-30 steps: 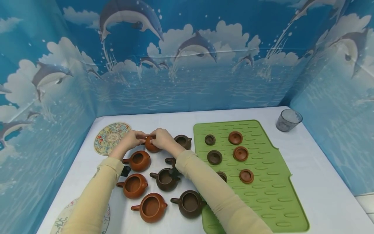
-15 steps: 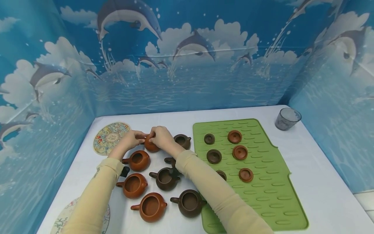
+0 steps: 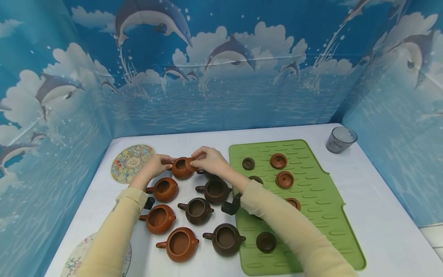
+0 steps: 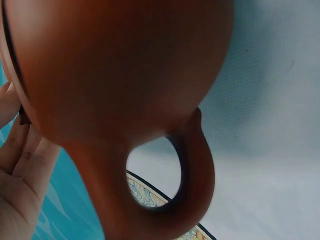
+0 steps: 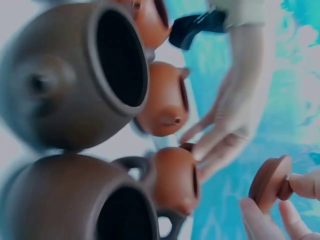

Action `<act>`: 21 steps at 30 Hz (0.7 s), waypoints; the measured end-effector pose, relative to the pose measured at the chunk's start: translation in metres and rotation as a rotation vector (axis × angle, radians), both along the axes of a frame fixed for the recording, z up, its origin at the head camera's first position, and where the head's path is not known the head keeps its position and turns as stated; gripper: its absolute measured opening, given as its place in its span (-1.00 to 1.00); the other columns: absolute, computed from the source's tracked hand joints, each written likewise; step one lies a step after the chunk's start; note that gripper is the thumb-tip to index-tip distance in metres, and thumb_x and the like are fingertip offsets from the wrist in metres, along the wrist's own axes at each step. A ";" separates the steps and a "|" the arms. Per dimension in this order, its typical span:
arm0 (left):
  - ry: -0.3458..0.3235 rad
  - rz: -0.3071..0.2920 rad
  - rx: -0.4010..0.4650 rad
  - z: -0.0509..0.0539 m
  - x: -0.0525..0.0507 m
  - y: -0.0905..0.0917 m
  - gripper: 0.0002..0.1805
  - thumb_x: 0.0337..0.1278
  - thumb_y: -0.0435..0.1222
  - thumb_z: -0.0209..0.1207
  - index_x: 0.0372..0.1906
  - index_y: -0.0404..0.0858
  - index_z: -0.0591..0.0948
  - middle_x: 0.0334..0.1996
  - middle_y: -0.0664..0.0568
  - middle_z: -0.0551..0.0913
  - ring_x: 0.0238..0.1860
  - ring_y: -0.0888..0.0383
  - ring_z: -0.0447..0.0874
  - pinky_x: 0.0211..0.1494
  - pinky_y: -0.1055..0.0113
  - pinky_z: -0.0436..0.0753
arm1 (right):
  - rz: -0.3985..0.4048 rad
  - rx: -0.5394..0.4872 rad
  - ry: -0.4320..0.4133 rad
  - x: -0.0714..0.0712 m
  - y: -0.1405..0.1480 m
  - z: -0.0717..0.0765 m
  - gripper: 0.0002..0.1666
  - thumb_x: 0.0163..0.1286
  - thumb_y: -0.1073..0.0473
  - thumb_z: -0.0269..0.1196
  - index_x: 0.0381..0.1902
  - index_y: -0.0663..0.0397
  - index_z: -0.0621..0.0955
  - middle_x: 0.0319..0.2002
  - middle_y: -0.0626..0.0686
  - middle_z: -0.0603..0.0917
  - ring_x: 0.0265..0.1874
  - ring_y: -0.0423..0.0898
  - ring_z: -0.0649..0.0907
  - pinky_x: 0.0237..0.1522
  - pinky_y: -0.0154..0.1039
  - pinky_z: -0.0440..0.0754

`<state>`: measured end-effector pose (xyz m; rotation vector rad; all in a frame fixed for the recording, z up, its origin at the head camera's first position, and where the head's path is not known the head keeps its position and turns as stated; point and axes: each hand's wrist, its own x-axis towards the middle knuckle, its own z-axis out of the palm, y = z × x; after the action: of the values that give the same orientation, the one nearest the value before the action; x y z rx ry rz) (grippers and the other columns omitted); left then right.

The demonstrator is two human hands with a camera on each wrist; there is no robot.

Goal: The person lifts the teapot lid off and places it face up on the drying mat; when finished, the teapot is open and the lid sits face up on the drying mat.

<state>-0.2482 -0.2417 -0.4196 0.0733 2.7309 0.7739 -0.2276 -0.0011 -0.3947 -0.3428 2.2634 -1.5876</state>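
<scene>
My right hand [image 3: 211, 161] pinches a small reddish-brown teapot lid [image 5: 270, 182] by its knob. In the head view the lid hangs at the right edge of the farthest reddish teapot [image 3: 180, 171], whose round mouth shows uncovered. My left hand [image 3: 153, 165] holds that teapot's handle between thumb and fingers; the right wrist view shows the left fingers [image 5: 220, 135] at the handle. Another reddish teapot [image 4: 125, 65] fills much of the left wrist view. Three more reddish lidless teapots stand in a column nearer me, beside a column of dark brown ones [image 3: 215, 190].
A green mat [image 3: 322, 231] on the right bears several reddish and dark lids, some under my right sleeve. A grey glass [image 3: 341, 141] stands at the back right. Two patterned round mats, a colourful one [image 3: 133, 163] and a pale one [image 3: 81, 250], lie on the left.
My right hand has moved right, taking the lid off the farthest reddish teapot and exposing its mouth. The right forearm has shifted right, uncovering a dark teapot and a dark lid. The left hand stays put.
</scene>
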 end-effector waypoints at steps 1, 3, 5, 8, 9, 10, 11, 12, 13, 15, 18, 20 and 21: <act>-0.003 0.004 0.004 0.000 0.000 0.000 -0.63 0.39 -0.33 0.13 0.24 -0.24 0.59 0.15 -0.23 0.63 0.15 -0.18 0.59 0.21 -0.06 0.57 | 0.005 -0.049 -0.048 0.004 0.011 0.001 -0.68 0.35 0.21 0.29 0.04 0.16 0.60 -0.04 0.16 0.69 -0.13 -0.05 0.72 -0.01 -0.15 0.71; -0.008 0.008 0.007 0.000 0.001 0.000 -0.62 0.40 -0.33 0.12 0.25 -0.23 0.58 0.17 -0.23 0.62 0.18 -0.19 0.57 0.23 -0.07 0.56 | 0.011 -0.131 -0.118 0.014 0.035 0.003 -0.66 0.37 0.26 0.24 0.09 0.23 0.57 0.02 0.23 0.66 -0.07 -0.02 0.71 0.04 -0.12 0.70; -0.006 0.008 0.004 0.000 0.001 0.000 -0.62 0.40 -0.33 0.11 0.26 -0.22 0.57 0.18 -0.23 0.61 0.20 -0.19 0.56 0.23 -0.07 0.56 | 0.033 -0.195 -0.167 0.024 0.062 0.003 -0.61 0.41 0.28 0.17 0.16 0.31 0.51 0.12 0.29 0.59 0.01 0.01 0.68 0.10 -0.13 0.68; -0.004 0.005 -0.005 0.000 0.002 0.000 -0.62 0.41 -0.33 0.11 0.26 -0.22 0.57 0.19 -0.23 0.61 0.21 -0.20 0.54 0.23 -0.07 0.56 | 0.050 -0.257 -0.214 0.042 0.106 -0.002 -0.55 0.47 0.27 0.06 0.25 0.38 0.41 0.23 0.32 0.49 0.11 -0.01 0.63 0.16 -0.13 0.64; -0.006 0.004 -0.007 0.000 0.002 0.000 -0.62 0.41 -0.33 0.10 0.27 -0.22 0.57 0.19 -0.23 0.61 0.22 -0.20 0.54 0.23 -0.07 0.56 | 0.051 -0.274 -0.226 0.047 0.121 -0.004 -0.54 0.49 0.26 0.03 0.26 0.40 0.38 0.24 0.30 0.47 0.12 -0.03 0.62 0.18 -0.13 0.63; -0.006 0.001 -0.010 0.000 0.002 0.001 -0.62 0.41 -0.33 0.10 0.27 -0.22 0.56 0.19 -0.23 0.60 0.22 -0.20 0.53 0.24 -0.07 0.55 | 0.048 -0.303 -0.243 0.053 0.135 -0.008 -0.55 0.50 0.26 0.00 0.26 0.41 0.36 0.22 0.28 0.48 0.11 -0.04 0.63 0.19 -0.14 0.62; -0.008 0.000 -0.011 0.001 0.002 0.001 -0.62 0.42 -0.33 0.10 0.27 -0.22 0.56 0.19 -0.23 0.60 0.23 -0.21 0.53 0.25 -0.08 0.55 | 0.036 -0.325 -0.258 0.059 0.149 -0.011 -0.57 0.50 0.27 0.00 0.24 0.39 0.37 0.19 0.23 0.50 0.09 -0.07 0.65 0.18 -0.15 0.62; -0.009 0.000 -0.012 0.001 0.002 0.001 -0.62 0.42 -0.33 0.09 0.27 -0.22 0.56 0.20 -0.23 0.60 0.23 -0.21 0.52 0.25 -0.08 0.54 | 0.028 -0.353 -0.274 0.065 0.162 -0.014 -0.61 0.51 0.27 -0.01 0.21 0.37 0.39 0.14 0.18 0.54 0.07 -0.09 0.67 0.17 -0.17 0.63; -0.013 0.001 -0.010 0.001 0.002 0.001 -0.61 0.42 -0.33 0.09 0.28 -0.22 0.55 0.20 -0.23 0.60 0.24 -0.21 0.52 0.26 -0.08 0.53 | 0.031 -0.390 -0.289 0.071 0.175 -0.018 -0.65 0.53 0.27 -0.01 0.17 0.35 0.41 0.10 0.14 0.58 0.05 -0.10 0.69 0.16 -0.18 0.63; -0.016 0.001 -0.011 0.001 0.002 0.001 -0.61 0.42 -0.33 0.09 0.28 -0.22 0.55 0.20 -0.23 0.60 0.25 -0.22 0.50 0.27 -0.09 0.52 | 0.046 -0.470 -0.328 0.082 0.198 -0.025 -0.73 0.55 0.28 -0.01 0.11 0.26 0.46 0.03 0.06 0.63 0.03 -0.09 0.71 0.15 -0.21 0.62; -0.017 -0.003 -0.004 0.001 0.003 0.001 -0.62 0.42 -0.34 0.09 0.28 -0.23 0.55 0.20 -0.23 0.60 0.25 -0.22 0.50 0.27 -0.09 0.53 | 0.089 -0.593 -0.406 0.099 0.228 -0.033 -0.75 0.58 0.28 -0.03 0.07 0.14 0.53 0.03 0.06 0.68 0.06 -0.04 0.71 0.16 -0.23 0.60; -0.009 -0.007 -0.003 0.001 0.003 0.000 -0.62 0.42 -0.34 0.09 0.27 -0.24 0.56 0.20 -0.24 0.60 0.25 -0.23 0.51 0.26 -0.09 0.53 | 0.099 -0.630 -0.448 0.109 0.243 -0.039 -0.73 0.58 0.29 -0.04 0.09 0.07 0.54 0.04 0.09 0.69 0.07 -0.01 0.70 0.16 -0.23 0.60; -0.005 -0.009 -0.002 0.001 0.004 -0.001 -0.62 0.42 -0.34 0.09 0.27 -0.24 0.56 0.20 -0.24 0.60 0.24 -0.23 0.51 0.26 -0.09 0.54 | 0.097 -0.631 -0.462 0.114 0.250 -0.042 -0.72 0.58 0.29 -0.05 0.10 0.04 0.54 0.04 0.09 0.70 0.07 -0.01 0.71 0.15 -0.22 0.60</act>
<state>-0.2445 -0.2425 -0.4190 0.0836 2.7250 0.7671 -0.1140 0.2484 -0.4368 -0.2032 1.3587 -2.0445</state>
